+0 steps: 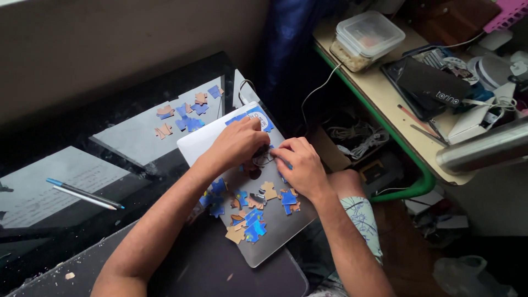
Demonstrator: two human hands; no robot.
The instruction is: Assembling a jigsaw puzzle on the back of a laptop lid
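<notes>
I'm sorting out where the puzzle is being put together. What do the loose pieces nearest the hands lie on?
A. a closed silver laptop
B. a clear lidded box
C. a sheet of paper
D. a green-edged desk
A: the pieces lie scattered on the closed silver laptop, where the left hand and right hand meet.

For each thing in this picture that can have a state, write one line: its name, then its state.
Laptop: closed, lying flat.
Loose puzzle pieces: scattered on the laptop lid, unjoined.
Second pile of pieces: spread out on the glass tabletop.
Plastic container: lid on.
Pens: lying flat, side by side.
Left hand: pressing on pieces.
Right hand: pinching a piece.
</notes>
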